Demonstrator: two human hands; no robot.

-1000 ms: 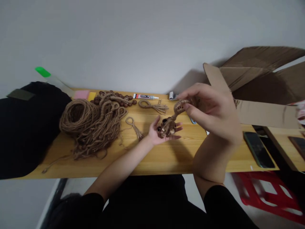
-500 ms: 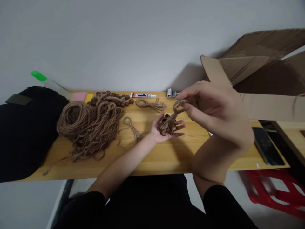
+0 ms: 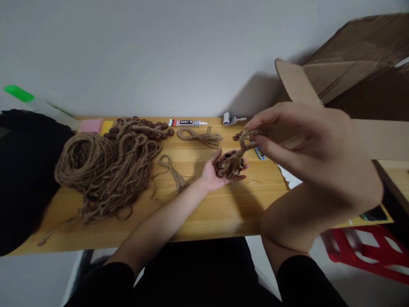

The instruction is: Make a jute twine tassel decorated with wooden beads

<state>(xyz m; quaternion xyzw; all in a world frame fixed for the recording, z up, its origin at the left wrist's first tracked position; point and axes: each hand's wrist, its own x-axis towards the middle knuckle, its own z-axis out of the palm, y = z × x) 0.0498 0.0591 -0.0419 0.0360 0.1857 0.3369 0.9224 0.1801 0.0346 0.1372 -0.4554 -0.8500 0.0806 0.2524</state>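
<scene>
My right hand (image 3: 316, 149) pinches the top of a wrapped brown cord loop (image 3: 245, 138) between thumb and fingertips, holding it above the table. Below the loop, the tassel's cord strands spread into a cluster with brown beads (image 3: 229, 165). My left hand (image 3: 212, 177) is palm up beneath this cluster, open, with its fingers stretched out and partly hidden behind it. Left of my left hand, a small looped cord tassel (image 3: 172, 170) lies on the table. Another looped cord bundle (image 3: 198, 137) lies farther back.
At left are a cord coil (image 3: 84, 160), a heap of cords (image 3: 118, 187), strung brown beads (image 3: 159, 130) and a black bag-like item (image 3: 28, 183). A glue tube (image 3: 187, 123) and a grey metal clamp-like piece (image 3: 231, 119) lie along the wall. Cardboard (image 3: 358, 81) stands at right.
My view has shifted, so the heap appears farther left. My right hand has moved right and nearer in view, still pinching the loop; my left hand stays under the beads.
</scene>
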